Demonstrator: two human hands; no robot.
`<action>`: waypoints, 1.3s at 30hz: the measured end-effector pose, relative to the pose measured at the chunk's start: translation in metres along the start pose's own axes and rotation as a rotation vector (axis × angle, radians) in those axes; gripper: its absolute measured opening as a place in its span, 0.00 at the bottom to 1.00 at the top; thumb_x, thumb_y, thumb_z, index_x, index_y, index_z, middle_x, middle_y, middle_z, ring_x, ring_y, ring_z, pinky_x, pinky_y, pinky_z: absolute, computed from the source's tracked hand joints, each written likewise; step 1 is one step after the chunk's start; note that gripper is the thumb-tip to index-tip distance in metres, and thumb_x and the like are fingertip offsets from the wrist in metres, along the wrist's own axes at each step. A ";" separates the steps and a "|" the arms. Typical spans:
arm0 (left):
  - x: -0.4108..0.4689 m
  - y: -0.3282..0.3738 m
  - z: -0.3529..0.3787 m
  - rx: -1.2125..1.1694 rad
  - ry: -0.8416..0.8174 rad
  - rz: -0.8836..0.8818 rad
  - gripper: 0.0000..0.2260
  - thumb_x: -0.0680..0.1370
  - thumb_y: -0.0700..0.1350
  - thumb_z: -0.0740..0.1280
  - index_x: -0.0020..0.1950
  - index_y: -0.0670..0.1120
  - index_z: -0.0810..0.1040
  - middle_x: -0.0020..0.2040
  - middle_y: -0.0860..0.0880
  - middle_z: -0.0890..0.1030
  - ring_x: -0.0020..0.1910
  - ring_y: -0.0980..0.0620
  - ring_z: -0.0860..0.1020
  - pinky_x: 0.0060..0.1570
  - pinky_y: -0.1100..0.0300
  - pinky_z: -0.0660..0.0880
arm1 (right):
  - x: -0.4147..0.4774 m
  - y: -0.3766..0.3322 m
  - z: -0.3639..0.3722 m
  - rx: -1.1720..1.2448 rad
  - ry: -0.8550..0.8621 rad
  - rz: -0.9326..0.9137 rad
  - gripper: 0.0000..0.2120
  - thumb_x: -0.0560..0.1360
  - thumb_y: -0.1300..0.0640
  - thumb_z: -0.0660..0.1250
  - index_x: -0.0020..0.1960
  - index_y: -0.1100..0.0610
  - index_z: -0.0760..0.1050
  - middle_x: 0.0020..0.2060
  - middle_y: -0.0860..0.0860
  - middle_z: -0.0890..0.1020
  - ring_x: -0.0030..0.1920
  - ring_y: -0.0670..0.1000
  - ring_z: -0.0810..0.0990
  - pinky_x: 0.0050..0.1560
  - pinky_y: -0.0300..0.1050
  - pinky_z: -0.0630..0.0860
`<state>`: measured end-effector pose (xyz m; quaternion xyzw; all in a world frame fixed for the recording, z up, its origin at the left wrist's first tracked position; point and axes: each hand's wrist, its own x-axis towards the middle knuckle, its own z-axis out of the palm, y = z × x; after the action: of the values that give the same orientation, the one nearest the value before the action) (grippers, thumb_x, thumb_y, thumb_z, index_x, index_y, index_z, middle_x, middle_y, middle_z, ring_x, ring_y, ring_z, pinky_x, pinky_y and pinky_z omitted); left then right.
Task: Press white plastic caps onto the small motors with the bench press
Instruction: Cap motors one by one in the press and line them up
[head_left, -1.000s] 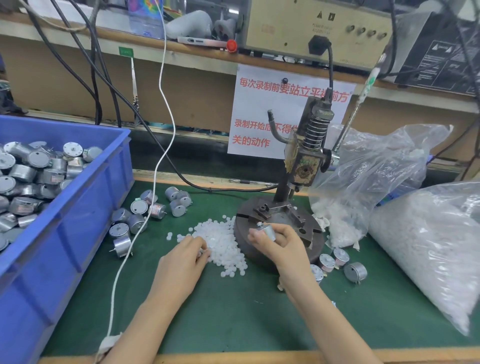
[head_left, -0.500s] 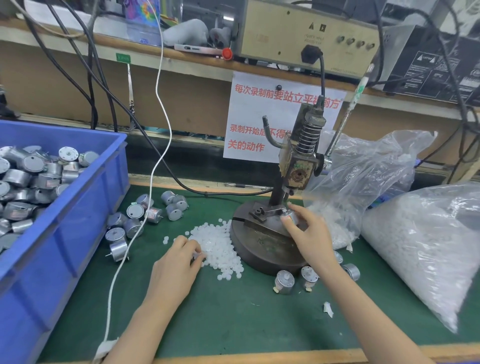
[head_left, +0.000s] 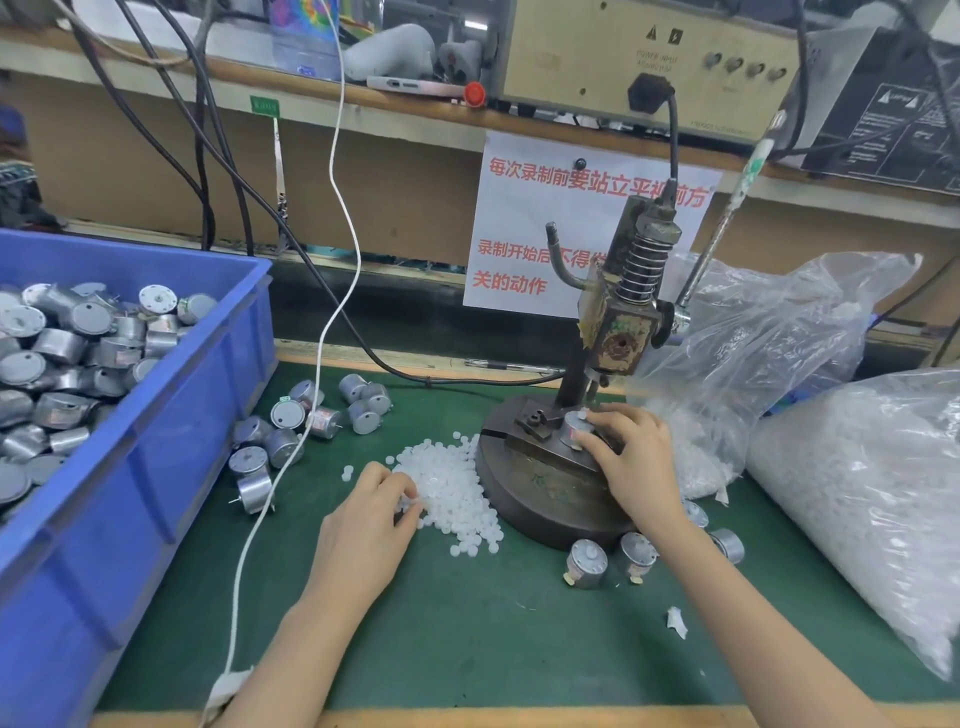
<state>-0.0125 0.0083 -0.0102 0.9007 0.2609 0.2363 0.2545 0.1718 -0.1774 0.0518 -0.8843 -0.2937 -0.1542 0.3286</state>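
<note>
The right hand (head_left: 631, 460) grips a small motor (head_left: 575, 430) with curled fingers, holding it on the fixture of the bench press (head_left: 621, 332), below the ram. The left hand (head_left: 363, 519) pinches a white cap (head_left: 410, 502) at the near edge of the cap pile (head_left: 452, 483), just beyond its fingertips on the green bench (head_left: 467, 623). Loose motors (head_left: 586, 564) lie beside the right wrist

bin (head_left: 156, 467) of motors (head_left: 78, 358) far left, cap pile (head_left: 452, 488) left of press (head_left: 540, 493), bags (head_left: 857, 493) right
</note>
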 end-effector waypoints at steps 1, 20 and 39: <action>0.000 0.000 0.000 -0.004 0.001 -0.003 0.03 0.77 0.51 0.63 0.45 0.53 0.72 0.46 0.57 0.69 0.43 0.57 0.76 0.34 0.60 0.67 | 0.000 0.000 0.000 -0.030 0.011 -0.007 0.12 0.73 0.54 0.70 0.54 0.58 0.81 0.56 0.55 0.78 0.60 0.57 0.69 0.60 0.46 0.61; -0.002 0.002 -0.002 0.022 -0.002 0.016 0.05 0.78 0.49 0.61 0.46 0.50 0.73 0.47 0.56 0.70 0.44 0.56 0.77 0.37 0.59 0.69 | 0.088 -0.040 -0.092 0.797 0.088 0.417 0.17 0.71 0.68 0.56 0.59 0.63 0.71 0.59 0.61 0.75 0.61 0.56 0.74 0.60 0.51 0.72; -0.003 0.003 -0.003 0.023 0.017 0.003 0.04 0.78 0.48 0.62 0.45 0.49 0.74 0.43 0.55 0.70 0.41 0.53 0.76 0.33 0.59 0.67 | 0.063 -0.072 -0.102 1.217 0.457 0.238 0.15 0.76 0.63 0.60 0.33 0.53 0.62 0.21 0.42 0.65 0.29 0.44 0.66 0.47 0.42 0.67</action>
<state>-0.0152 0.0054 -0.0064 0.9019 0.2647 0.2414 0.2413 0.1681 -0.1755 0.1918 -0.5123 -0.1515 -0.1069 0.8385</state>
